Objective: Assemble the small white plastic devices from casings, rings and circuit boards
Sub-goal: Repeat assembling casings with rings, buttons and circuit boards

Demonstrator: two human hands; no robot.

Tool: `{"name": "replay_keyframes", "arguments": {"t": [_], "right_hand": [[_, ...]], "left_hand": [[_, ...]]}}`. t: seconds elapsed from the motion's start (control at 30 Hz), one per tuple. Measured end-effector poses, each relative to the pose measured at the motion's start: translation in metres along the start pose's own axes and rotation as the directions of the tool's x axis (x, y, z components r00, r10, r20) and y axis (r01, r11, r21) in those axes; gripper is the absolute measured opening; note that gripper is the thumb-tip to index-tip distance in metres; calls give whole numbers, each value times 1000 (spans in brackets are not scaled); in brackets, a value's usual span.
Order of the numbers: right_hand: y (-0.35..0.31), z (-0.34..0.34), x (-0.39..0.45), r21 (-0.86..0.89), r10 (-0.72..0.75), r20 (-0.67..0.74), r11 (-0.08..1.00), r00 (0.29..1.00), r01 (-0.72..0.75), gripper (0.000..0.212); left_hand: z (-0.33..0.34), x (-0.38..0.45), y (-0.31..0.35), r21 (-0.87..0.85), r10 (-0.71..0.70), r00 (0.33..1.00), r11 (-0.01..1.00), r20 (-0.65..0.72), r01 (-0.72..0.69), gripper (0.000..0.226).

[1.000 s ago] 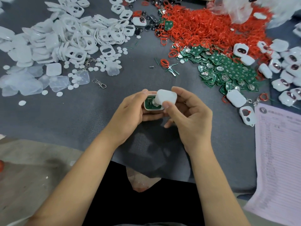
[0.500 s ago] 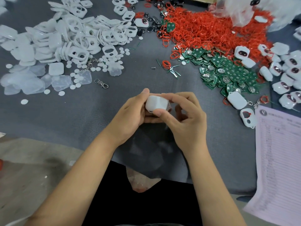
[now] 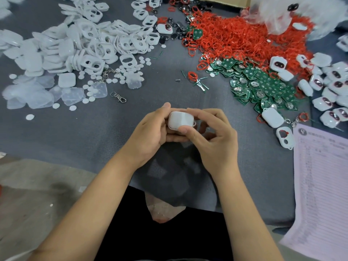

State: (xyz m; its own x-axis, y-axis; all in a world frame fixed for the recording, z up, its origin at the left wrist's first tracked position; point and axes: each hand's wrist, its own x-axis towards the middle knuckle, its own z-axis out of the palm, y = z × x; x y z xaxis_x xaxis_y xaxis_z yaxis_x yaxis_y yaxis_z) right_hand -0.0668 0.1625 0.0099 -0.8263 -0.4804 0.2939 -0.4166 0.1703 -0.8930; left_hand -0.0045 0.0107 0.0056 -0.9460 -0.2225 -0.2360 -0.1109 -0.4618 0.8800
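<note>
White casing shells [image 3: 90, 44], glossy and cut with holes, heap at the far left of the grey cloth desk [image 3: 94, 132], thin clear squares [image 3: 73, 95] beside them. Centre, the left hand [image 3: 150, 132] cradles the device [image 3: 180, 120] while the right hand [image 3: 211, 136] pinches its smooth back cover. A second ago the green board inside showed; now it is hidden, so I'd judge this unit closed, perhaps needing a final squeeze. Rightward lie tangled red rings [image 3: 241, 38], green circuit boards [image 3: 263, 85] and finished units [image 3: 331, 87].
</note>
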Motion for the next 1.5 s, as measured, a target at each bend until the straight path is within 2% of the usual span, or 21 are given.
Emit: {"name": "replay_keyframes", "arguments": {"t": [0.47, 0.67, 0.83, 0.97, 1.03, 1.1, 1.2, 1.37, 1.5], "right_hand": [[1, 2, 1, -10, 17, 12, 1000, 1000, -17, 31], [2, 3, 1, -34, -15, 5, 999, 1000, 15, 31], [4, 2, 2, -15, -7, 6, 1000, 1000, 7, 28], [3, 3, 4, 123, 125, -36, 985, 991, -120, 13], [5, 2, 7, 111, 177, -23, 979, 984, -173, 7], [8, -1, 10, 86, 206, 28, 974, 978, -208, 8], [12, -4, 13, 111, 232, 73, 965, 970, -239, 9], [13, -2, 12, 189, 251, 36, 949, 967, -253, 11], [13, 0, 13, 263, 357, -19, 903, 934, -340, 16]], "left_hand": [[-3, -3, 2, 68, 18, 1000, 998, 7, -18, 46], [-3, -6, -5, 179, 138, 990, 974, 24, -140, 33], [-2, -7, -5, 225, 172, 985, 959, 27, -174, 38], [-1, -8, -5, 252, 190, 981, 948, 47, -196, 34], [0, -9, -6, 257, 206, 978, 943, 38, -209, 30], [1, -9, -7, 242, 207, 978, 948, 21, -206, 26], [1, -7, -8, 253, 206, 978, 945, 30, -207, 31], [-1, -5, -13, 241, 216, 975, 945, 45, -220, 27], [0, -5, -14, 349, 267, 964, 904, -8, -247, 20]]}}
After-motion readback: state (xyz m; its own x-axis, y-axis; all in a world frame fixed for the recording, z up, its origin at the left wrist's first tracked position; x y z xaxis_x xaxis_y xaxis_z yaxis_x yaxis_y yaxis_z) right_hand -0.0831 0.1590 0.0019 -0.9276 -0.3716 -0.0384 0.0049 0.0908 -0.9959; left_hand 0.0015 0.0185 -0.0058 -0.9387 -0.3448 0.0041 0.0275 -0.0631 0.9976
